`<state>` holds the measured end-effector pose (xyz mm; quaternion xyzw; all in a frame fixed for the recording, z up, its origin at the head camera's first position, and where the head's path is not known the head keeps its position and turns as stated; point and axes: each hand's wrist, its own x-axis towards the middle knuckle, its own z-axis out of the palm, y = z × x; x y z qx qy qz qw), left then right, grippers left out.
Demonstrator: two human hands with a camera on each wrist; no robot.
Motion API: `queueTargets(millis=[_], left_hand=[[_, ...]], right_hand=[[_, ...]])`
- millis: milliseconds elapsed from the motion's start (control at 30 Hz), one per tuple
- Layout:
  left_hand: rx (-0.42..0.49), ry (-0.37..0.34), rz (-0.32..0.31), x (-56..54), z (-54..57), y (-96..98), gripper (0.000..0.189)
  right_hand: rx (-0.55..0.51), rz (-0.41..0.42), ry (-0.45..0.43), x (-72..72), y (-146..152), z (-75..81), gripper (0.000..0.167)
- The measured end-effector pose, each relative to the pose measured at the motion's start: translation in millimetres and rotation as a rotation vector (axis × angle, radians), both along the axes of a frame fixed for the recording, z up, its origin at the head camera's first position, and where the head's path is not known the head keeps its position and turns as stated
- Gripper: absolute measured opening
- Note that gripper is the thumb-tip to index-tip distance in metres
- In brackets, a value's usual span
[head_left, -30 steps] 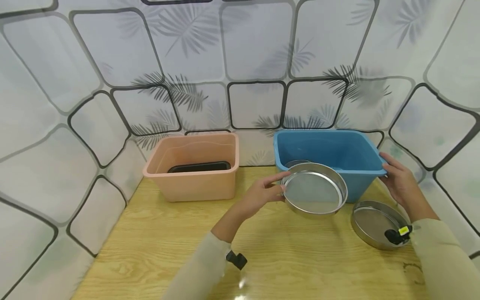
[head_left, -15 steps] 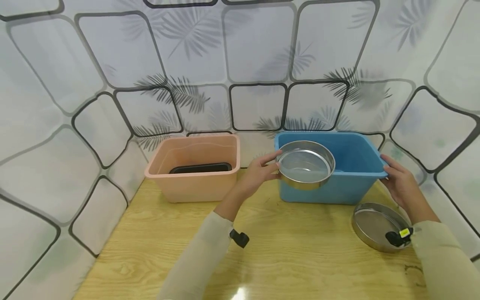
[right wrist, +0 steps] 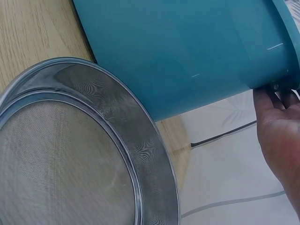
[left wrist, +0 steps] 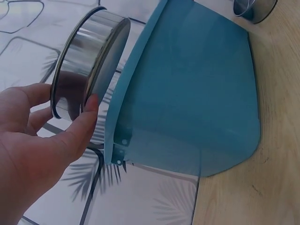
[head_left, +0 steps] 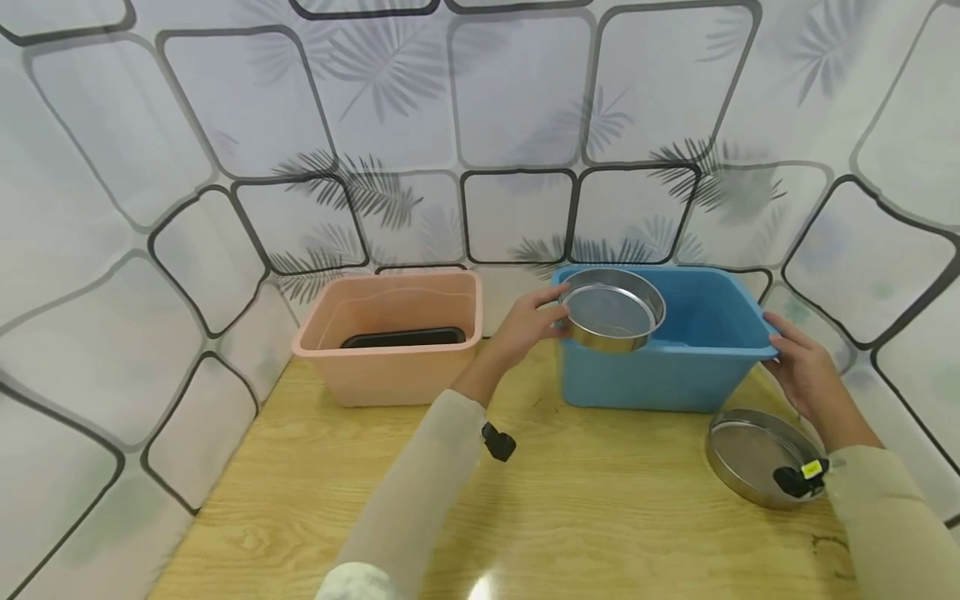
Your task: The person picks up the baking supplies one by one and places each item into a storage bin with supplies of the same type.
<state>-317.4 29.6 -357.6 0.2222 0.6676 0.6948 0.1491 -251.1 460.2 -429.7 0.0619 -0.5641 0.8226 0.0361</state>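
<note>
My left hand [head_left: 525,327] pinches the rim of a round metal sieve [head_left: 609,310], fingers on the outer wall and its fine mesh showing inside. The sieve is tilted over the front left rim of a blue plastic bin [head_left: 641,379]. In the left wrist view, the sieve [left wrist: 89,51] hangs just beyond the bin's rim, with thumb and fingers at its near edge. My right hand [head_left: 806,371] grips the bin's right rim at the corner; the right wrist view shows fingers [right wrist: 263,101] hooked under that rim. The bin's floor is mostly hidden.
A larger round sieve [head_left: 750,454] lies on the wooden table [head_left: 600,500] below my right forearm, close to the bin. To the left stands a pink bin [head_left: 405,379] with a black object [head_left: 405,337] inside. A patterned curtain [head_left: 517,217] stands behind and at both sides.
My left hand has carried the sieve up and away from me, from in front of the blue bin to over its front left rim. The right hand stays on the bin's rim.
</note>
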Motion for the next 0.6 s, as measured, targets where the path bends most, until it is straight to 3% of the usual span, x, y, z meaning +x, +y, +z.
queueTargets(millis=[233,600], left_hand=[[-0.041,0.007,-0.005,-19.4,-4.6,19.2,0.052],[-0.25,0.085,0.065,-40.8,-4.8,45.2,0.052]], right_hand=[[0.031,0.011,0.01,3.9,4.2,-3.2,0.059],[-0.011,0.037,0.022,-1.7,2.3,-1.4,0.056]])
